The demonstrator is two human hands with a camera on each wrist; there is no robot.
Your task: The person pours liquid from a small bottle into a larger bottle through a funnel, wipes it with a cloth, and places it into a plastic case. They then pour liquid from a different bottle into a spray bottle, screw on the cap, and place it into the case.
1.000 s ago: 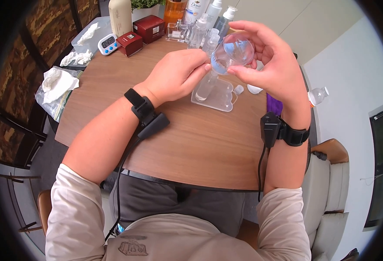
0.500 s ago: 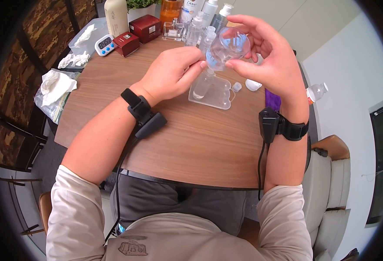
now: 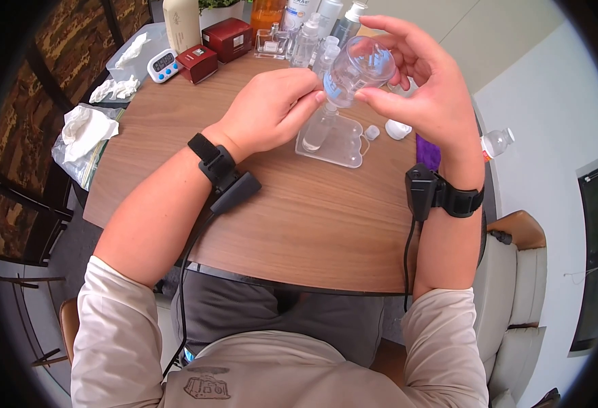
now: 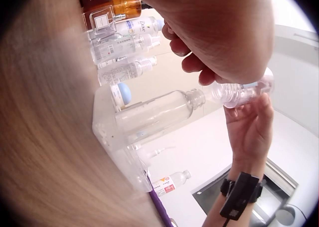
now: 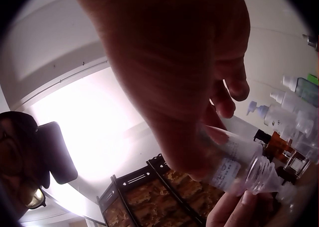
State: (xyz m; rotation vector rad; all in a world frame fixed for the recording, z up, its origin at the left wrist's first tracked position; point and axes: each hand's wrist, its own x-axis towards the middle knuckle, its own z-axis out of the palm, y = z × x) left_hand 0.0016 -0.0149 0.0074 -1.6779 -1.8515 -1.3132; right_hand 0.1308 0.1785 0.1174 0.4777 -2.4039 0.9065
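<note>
My right hand grips a clear bottle with pale blue markings, tipped neck-down, thumb on the near side. A small clear funnel sits right at its threaded neck. My left hand pinches at the funnel, thumb against forefinger; part of that grip is hidden behind the hand. Below stands an upright clear bottle, its mouth uncapped and under the funnel. It stands on a clear plastic tray with a wavy edge.
Right of the tray lie a small cap, a white round thing and a purple cloth. Several pump bottles line the back. Red boxes and a timer stand back left, tissues at the left edge.
The tipped bottle's angle has shifted slightly, and its side shows more than a second ago. Both hands keep their hold, and the lower bottle stays on the tray.
</note>
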